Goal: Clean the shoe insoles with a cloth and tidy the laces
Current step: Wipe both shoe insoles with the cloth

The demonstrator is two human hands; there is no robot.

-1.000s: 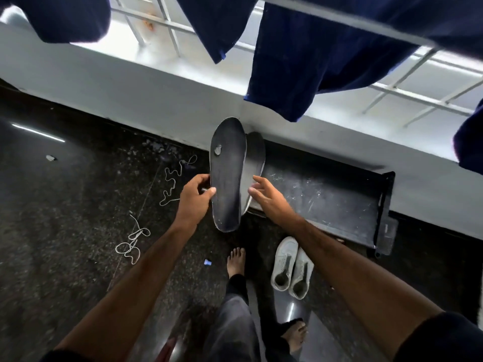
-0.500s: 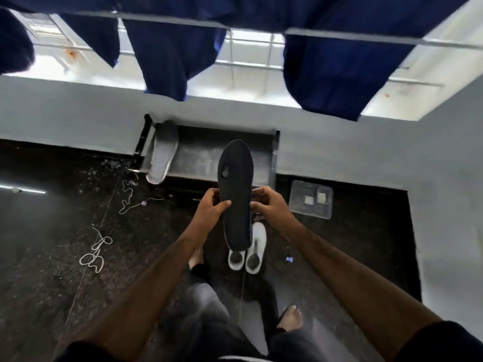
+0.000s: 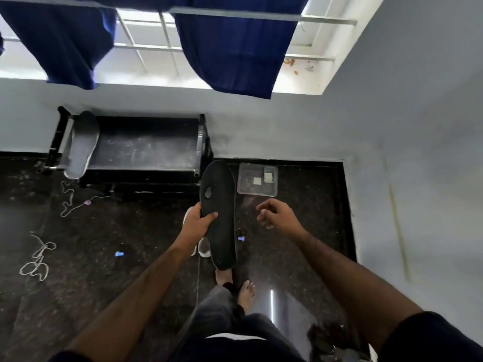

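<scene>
My left hand (image 3: 197, 222) grips a black insole (image 3: 219, 212) by its left edge and holds it upright above the floor. My right hand (image 3: 275, 213) hovers just right of it, fingers loosely curled and empty. A second, grey insole (image 3: 81, 145) leans on the left end of a low black rack (image 3: 149, 150) against the wall. Two white laces lie on the dark floor, one (image 3: 68, 198) near the rack and one (image 3: 38, 259) at the far left. The white shoes (image 3: 203, 248) are mostly hidden behind my left hand and the insole.
A clear plastic tray (image 3: 257, 180) sits on the floor right of the rack. Blue cloths (image 3: 235, 45) hang from a line above the window ledge. A grey wall (image 3: 418, 152) closes the right side. My bare feet (image 3: 235, 286) stand below the insole.
My right hand has let go of the black insole and moved off to the right. My view has swung right, so the rack and the laces now sit further left.
</scene>
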